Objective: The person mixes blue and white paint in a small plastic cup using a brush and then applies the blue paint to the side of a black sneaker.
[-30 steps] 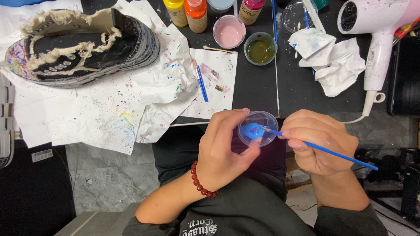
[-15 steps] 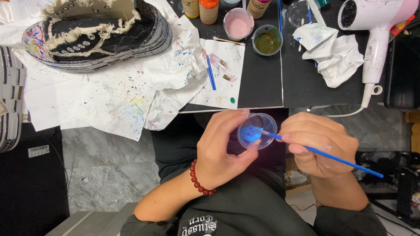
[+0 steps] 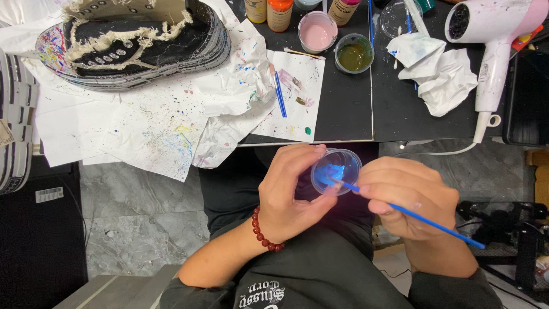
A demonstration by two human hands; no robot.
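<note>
Left hand (image 3: 291,191) gripping clear paint cup (image 3: 336,170), holding it off bench's near edge, over lap. Right hand (image 3: 409,197) pinching blue brush (image 3: 420,218), tip sitting in blue paint inside cup.

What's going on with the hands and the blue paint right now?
Left hand grip shut on clear cup of blue paint. Right hand grip shut on blue brush, tip in the cup. Nothing in the way.

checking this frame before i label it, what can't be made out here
Head view only:
- Brush tip: sunk in blue paint inside the clear cup; bristles not visible.
- Left hand grip on the cup: fingertips partly hidden behind it.
- Paint bottles: tops cut off by the upper edge.
- Hair dryer: rear cut off at the right corner.
- Shoe: top cropped.
</note>
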